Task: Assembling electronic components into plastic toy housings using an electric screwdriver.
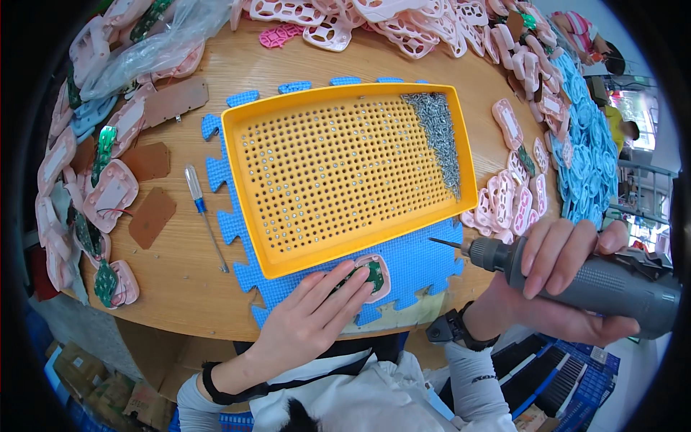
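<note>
My left hand (317, 304) lies over a small pink plastic casing (386, 279) at the near edge of the blue foam mat, its fingers together across it and its thumb hidden. Inside the casing sits a green circuit board (375, 276), partly covered by those fingers. To the right, my right hand (554, 277) is wrapped round a grey electric screwdriver (612, 288). Its thin bit points left, above the mat and apart from the casing. Just beyond both hands a yellow perforated tray (345, 252) rests on the mat, with many small screws (439, 137) heaped along its right end.
A blue-handled screwdriver (196, 189) lies left of the blue foam mat (425, 252). Pink casings (111, 191) with boards and brown plates (152, 216) crowd the left side. Pink frames (417, 29) pile up at the back, blue parts (583, 151) at the right. Other people are in the background.
</note>
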### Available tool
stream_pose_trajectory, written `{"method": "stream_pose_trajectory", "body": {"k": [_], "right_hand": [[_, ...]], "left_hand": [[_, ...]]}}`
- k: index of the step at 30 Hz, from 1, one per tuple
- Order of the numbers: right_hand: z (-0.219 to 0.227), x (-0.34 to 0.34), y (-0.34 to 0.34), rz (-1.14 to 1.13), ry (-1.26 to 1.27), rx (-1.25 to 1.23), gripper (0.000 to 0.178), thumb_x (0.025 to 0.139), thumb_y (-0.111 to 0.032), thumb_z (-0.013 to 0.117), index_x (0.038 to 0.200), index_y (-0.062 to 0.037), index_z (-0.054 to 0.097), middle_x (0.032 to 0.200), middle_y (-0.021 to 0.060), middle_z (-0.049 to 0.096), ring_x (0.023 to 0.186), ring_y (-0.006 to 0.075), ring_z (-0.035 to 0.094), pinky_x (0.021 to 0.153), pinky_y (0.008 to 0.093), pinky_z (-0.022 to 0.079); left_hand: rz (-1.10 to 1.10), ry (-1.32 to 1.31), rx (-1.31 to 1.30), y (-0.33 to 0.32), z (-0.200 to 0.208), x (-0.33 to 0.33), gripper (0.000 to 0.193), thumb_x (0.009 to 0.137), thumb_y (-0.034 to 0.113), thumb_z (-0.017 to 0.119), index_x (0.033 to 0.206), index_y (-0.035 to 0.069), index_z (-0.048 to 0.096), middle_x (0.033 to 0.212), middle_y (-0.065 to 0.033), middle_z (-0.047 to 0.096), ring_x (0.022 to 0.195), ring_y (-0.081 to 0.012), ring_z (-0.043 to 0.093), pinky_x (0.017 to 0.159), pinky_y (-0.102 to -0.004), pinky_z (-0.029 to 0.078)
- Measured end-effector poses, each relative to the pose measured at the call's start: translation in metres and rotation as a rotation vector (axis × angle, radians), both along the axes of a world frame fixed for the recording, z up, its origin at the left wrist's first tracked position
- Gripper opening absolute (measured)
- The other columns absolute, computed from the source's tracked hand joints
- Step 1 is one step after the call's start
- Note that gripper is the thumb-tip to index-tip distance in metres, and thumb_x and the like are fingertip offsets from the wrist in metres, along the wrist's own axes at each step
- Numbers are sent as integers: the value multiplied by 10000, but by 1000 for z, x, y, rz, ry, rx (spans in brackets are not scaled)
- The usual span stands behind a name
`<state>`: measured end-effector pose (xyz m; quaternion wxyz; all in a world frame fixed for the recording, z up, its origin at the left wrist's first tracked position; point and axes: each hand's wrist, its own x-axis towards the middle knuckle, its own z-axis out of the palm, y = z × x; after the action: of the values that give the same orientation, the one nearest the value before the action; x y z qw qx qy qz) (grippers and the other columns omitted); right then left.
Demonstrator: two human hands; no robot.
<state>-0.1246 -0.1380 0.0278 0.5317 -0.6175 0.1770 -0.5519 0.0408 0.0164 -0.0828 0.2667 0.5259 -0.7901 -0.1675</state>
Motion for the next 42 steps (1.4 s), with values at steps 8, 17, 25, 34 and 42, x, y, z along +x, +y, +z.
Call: {"method": "stream_pose_trajectory", "body": {"k": [8,17,25,34,42], "right_hand": [[-39,58,-26,237,-26,-159,876,693,-791,497,1082,-12,405,634,81,523,484,196,546,458,293,466],[-43,60,-22,203,129,-94,903,678,-813,480,1082,-10,402,635,79,523,476,192,540,458,298,462],[-58,68,-28,214,-12,-200,904,681,-821,461,1079,-11,403,623,73,516,468,177,531,451,286,458],[-52,66,-22,145,101,-186,912,683,-818,460,1088,-3,397,639,82,523,479,193,535,465,301,464],[-50,70,-22,180,77,-136,918,680,-806,476,1100,6,395,664,94,535,507,201,547,497,321,483]], "left_hand": [[24,14,1,1,-4,0,376,774,114,606,1147,64,605,1240,-73,557,1144,-240,529,877,-359,464],[9,31,32,0,0,5,380,797,112,563,1171,46,587,1256,-77,548,1171,-228,511,943,-348,428],[3,30,50,0,0,4,381,805,120,558,1178,47,582,1263,-79,543,1183,-228,502,962,-350,412],[20,41,56,0,0,4,375,801,123,564,1170,62,590,1258,-67,550,1179,-220,507,958,-345,413],[14,46,53,-1,0,3,379,800,126,564,1171,55,588,1261,-70,548,1182,-221,506,962,-347,411]]}}
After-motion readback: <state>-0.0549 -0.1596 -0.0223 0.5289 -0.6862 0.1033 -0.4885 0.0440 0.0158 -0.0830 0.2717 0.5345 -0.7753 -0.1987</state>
